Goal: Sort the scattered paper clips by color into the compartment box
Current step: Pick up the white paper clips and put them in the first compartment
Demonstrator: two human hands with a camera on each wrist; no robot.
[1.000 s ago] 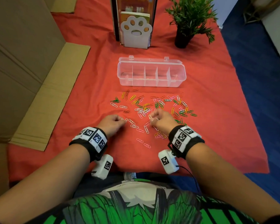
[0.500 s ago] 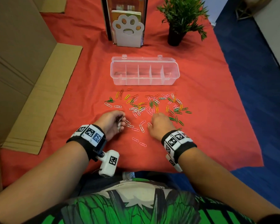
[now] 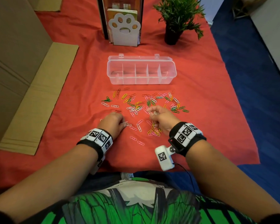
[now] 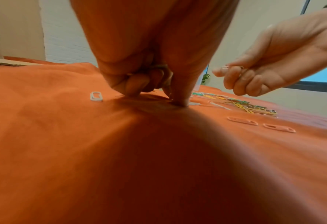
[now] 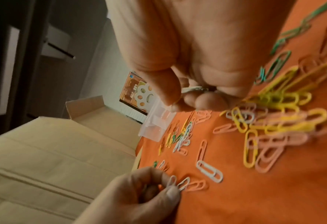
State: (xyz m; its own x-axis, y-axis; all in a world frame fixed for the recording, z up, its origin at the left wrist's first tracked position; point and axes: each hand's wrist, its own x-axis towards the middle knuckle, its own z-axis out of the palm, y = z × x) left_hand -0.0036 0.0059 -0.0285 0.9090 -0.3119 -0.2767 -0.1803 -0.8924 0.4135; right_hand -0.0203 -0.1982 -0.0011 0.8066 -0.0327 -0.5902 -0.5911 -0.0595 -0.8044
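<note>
The left hand rests low on the red cloth of the counter, fingers curled around a small bunch of white clips, its fingertip pressing another white paper clip against the cloth. The right hand, lifted just above the scatter, pinches several white clips between thumb and curled fingers. Below it lies a heap of yellow and pink clips (two pink ones sit apart, nearer the front edge). The remaining paper clips spread across the middle of the counter, green, yellow, pink, white, red. Beyond them stands the clear compartment box, lid open. At the back edge stand a paw-shaped holder and a potted plant.
</note>
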